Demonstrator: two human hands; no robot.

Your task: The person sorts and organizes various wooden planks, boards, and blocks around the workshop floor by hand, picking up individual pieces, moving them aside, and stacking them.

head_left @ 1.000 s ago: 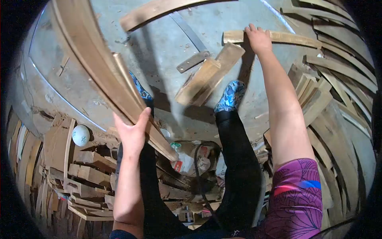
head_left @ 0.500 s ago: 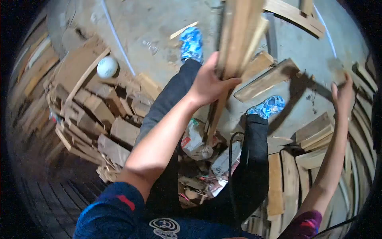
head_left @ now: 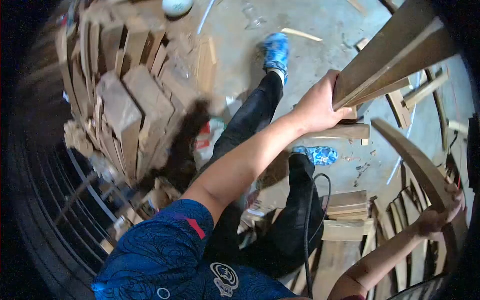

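My left hand (head_left: 322,104) is wrapped round a bundle of long wooden strips (head_left: 387,62), which rises toward the upper right and hides some of its fingers. At the right edge, my right hand (head_left: 440,217) grips a single curved wooden strip (head_left: 417,157). The strip's free end points up and left, apart from the bundle. A short wooden block (head_left: 342,131) lies on the floor just below my left hand, near my blue patterned shoe (head_left: 320,155).
Stacked wood pieces (head_left: 142,97) fill the left side. A white ball (head_left: 176,6) sits at the top. More boards (head_left: 345,260) and curved strips lie at the lower right. A black cable (head_left: 307,235) runs by my leg. Dark metal bars (head_left: 45,185) stand at the lower left.
The view has swung round. My left hand has kept the bundle, now tilted to the upper right. My right hand has left the floor strip at the top and now holds a curved strip.
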